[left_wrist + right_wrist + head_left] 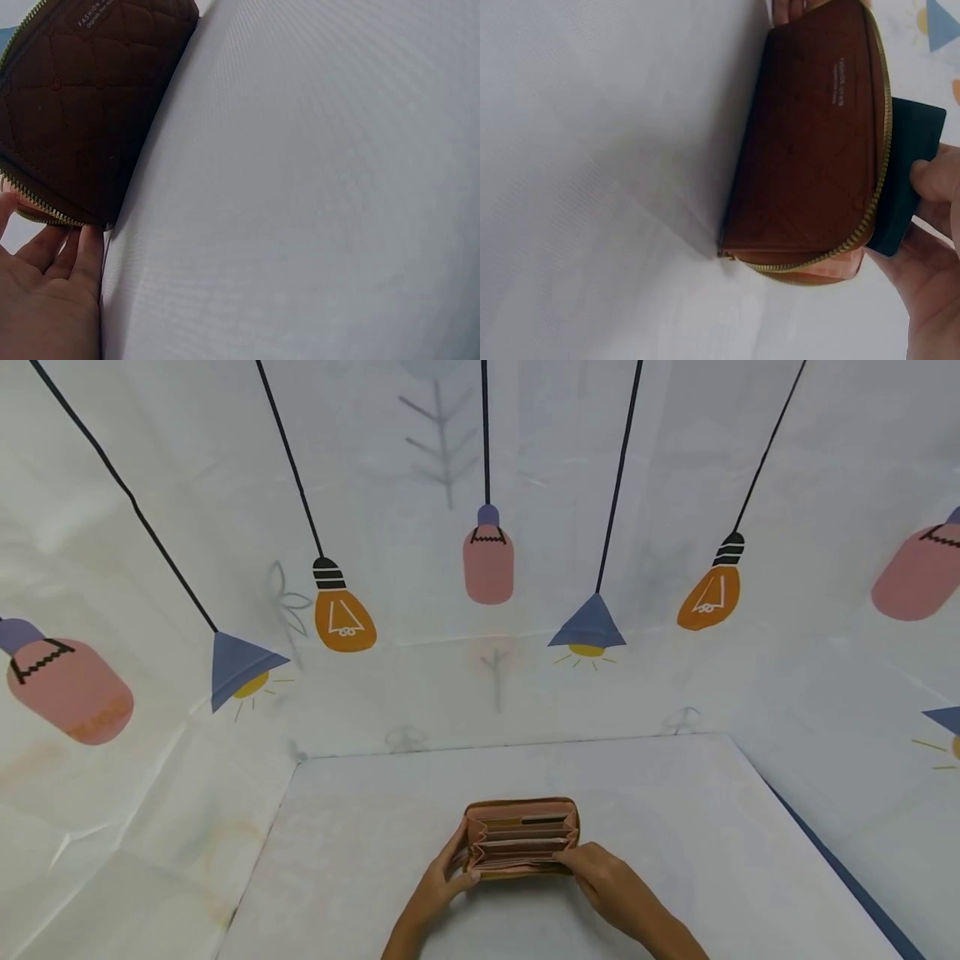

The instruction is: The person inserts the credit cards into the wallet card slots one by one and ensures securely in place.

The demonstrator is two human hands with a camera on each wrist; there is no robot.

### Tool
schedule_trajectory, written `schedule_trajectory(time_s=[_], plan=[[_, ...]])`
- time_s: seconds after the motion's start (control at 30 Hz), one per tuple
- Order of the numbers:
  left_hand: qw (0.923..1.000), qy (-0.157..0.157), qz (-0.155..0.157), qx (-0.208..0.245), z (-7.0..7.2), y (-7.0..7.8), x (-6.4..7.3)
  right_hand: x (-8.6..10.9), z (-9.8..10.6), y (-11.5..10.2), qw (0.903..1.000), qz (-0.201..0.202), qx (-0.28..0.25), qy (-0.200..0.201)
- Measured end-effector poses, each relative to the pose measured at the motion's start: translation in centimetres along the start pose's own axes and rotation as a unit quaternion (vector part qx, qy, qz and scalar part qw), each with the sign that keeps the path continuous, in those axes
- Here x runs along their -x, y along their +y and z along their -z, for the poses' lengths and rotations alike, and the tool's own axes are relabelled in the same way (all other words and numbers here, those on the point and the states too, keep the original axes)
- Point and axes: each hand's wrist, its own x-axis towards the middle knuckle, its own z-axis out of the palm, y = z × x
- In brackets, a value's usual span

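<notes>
A brown quilted zip-around wallet (522, 806) stands unzipped, its pink pleated compartments facing up in the head view. My left hand (442, 878) grips its left end, thumb at the near side. In the left wrist view, the fingers of that hand (56, 277) lie against the toothed zip edge. My right hand (611, 885) is at the wallet's near right corner. In the right wrist view it pinches a dark green card (906, 172) between thumb and fingers; the card sticks partly out of the wallet's opening. Its inner end is hidden behind the quilted cover (802, 150).
The wallet is on a white table (360, 810). Behind it rises a white sheet (420, 693) printed with hanging lamps and bulbs, which also covers both sides. A dark blue strip (840, 864) runs along the table's right edge.
</notes>
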Motion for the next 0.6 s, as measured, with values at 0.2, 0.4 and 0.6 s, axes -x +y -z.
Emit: schedule_trajectory(time_s=[0.2, 0.4, 0.6], plan=[[1.0000, -0.001, -0.002, -0.003, 0.1, 0.2, 0.0, -0.1, 0.2, -0.2, 0.9990, 0.035, 0.027, -0.002], [0.9996, -0.007, -0.023, -0.016, 0.3, 0.1, -0.1, -0.8, 0.2, -0.4, 0.9979, 0.044, 0.039, -0.027], [0.9998, -0.011, -0.016, -0.010, 0.2, 0.0, -0.1, -1.4, 0.9, -0.3, 0.9965, -0.004, -0.012, -0.083]])
